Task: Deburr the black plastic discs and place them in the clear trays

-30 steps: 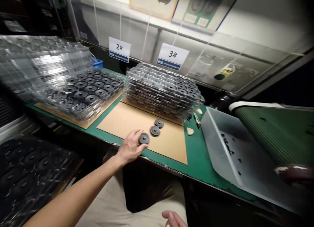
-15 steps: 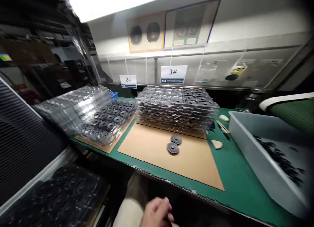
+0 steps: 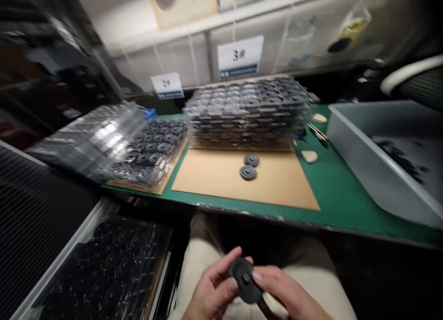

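Note:
Over the lap, my left hand is closed on a round black disc with a raised hub at its centre. Its thumb and fingers pinch the disc's left side. My right hand comes in from the right, fingertips touching the disc's right edge. A cream-coloured piece is tucked in that hand, partly hidden by the fingers. Two similar grey-black discs lie touching or overlapping on a brown cardboard sheet on the bench.
Stacked clear trays stand behind the cardboard. Another tray of discs sits left, and more discs in a tray lie lower left. At right are a grey bin with small black parts, tweezers and a cream pad.
The view has tilted down. Both hands now show over the lap with the black disc between them; earlier only one hand was clearly visible. The two discs on the cardboard have stayed put.

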Motion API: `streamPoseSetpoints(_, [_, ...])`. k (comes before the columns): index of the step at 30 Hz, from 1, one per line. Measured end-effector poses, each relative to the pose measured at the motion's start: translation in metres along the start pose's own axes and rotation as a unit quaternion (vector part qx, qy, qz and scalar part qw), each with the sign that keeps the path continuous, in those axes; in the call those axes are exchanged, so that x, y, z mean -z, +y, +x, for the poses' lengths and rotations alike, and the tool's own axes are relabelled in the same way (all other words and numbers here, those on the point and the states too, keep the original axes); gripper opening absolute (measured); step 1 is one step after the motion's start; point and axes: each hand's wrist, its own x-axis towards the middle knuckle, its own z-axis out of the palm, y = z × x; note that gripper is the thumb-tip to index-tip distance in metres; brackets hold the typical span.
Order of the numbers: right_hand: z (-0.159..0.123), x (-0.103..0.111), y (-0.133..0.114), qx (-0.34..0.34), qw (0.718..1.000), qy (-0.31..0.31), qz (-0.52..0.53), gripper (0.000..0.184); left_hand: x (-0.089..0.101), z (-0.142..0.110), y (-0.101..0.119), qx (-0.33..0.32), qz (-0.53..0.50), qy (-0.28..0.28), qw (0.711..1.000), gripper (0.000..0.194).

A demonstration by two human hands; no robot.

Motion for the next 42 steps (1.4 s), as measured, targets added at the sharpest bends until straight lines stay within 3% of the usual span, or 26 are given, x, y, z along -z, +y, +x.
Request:
streamPoseSetpoints(1, [-0.003,-0.002,-0.002,-0.022,0.995,-0.087,0.032,0.062,-0.001,-0.003,0.003,-0.013,0.025,-0.01,1.0,0.057])
streamPoseSetpoints(3, [-0.004,-0.005,-0.005,-0.017,0.984,-0.132,0.123,0.051,-0.001,-0.006,0.004,-0.022,0.081,-0.055,0.995,0.06])
streamPoseSetpoints(6, [0.001,-0.007,-0.001,-0.076,0.979,-0.104,0.161,0.057,0.001,-0.007,0.002,-0.018,0.076,0.0,0.997,0.051])
streamPoseSetpoints(8, [0.004,-0.007,0.004,-0.061,0.989,-0.032,0.134,0.06,0.001,-0.007,0.001,-0.034,0.045,0.065,0.996,0.05])
streamPoseSetpoints(11, [0.002,-0.007,0.01,0.025,0.992,0.121,0.015,0.048,-0.002,-0.009,0.004,-0.062,0.035,0.104,0.992,0.05])
streamPoseSetpoints(13, [-0.004,-0.008,0.009,0.101,0.979,0.168,-0.051,0.047,-0.004,-0.011,0.006,-0.076,0.052,0.107,0.99,0.052])
streamPoseSetpoints(17, [-0.017,-0.015,-0.007,0.228,0.95,0.163,-0.137,0.043,-0.007,-0.013,0.01,-0.106,0.086,0.114,0.984,0.057])
streamPoseSetpoints(20, [-0.023,-0.02,-0.021,0.333,0.892,0.155,-0.263,0.026,-0.009,-0.015,0.011,-0.12,0.104,0.097,0.983,0.059])
streamPoseSetpoints(22, [-0.025,-0.022,-0.028,0.365,0.858,0.172,-0.318,0.015,-0.011,-0.017,0.011,-0.127,0.111,0.09,0.981,0.059])
streamPoseSetpoints(26, [-0.028,-0.025,-0.034,0.285,0.908,0.125,-0.282,0.01,-0.014,-0.02,0.011,-0.133,0.115,0.085,0.981,0.059])
streamPoseSetpoints(27, [-0.028,-0.026,-0.034,0.287,0.904,0.128,-0.288,0.011,-0.015,-0.02,0.012,-0.134,0.114,0.083,0.981,0.059])
streamPoseSetpoints(30, [-0.029,-0.028,-0.036,0.33,0.853,0.191,-0.357,0.011,-0.016,-0.021,0.012,-0.136,0.109,0.087,0.981,0.058])
streamPoseSetpoints(33, [-0.029,-0.03,-0.038,0.317,0.879,0.144,-0.326,0.015,-0.016,-0.02,0.013,-0.126,0.106,0.079,0.983,0.059])
streamPoseSetpoints(34, [-0.028,-0.03,-0.039,0.323,0.876,0.138,-0.331,0.014,-0.016,-0.021,0.013,-0.125,0.104,0.077,0.984,0.058])
streamPoseSetpoints(37, [-0.024,-0.028,-0.037,0.336,0.821,0.213,-0.41,0.014,-0.014,-0.022,0.013,-0.115,0.086,0.077,0.987,0.055])
streamPoseSetpoints(38, [-0.023,-0.027,-0.035,0.323,0.819,0.234,-0.413,0.014,-0.014,-0.023,0.013,-0.112,0.074,0.076,0.988,0.053])
streamPoseSetpoints(42, [-0.019,-0.022,-0.031,0.258,0.887,0.252,-0.288,0.017,-0.017,-0.024,0.017,-0.113,0.029,0.074,0.99,0.046])
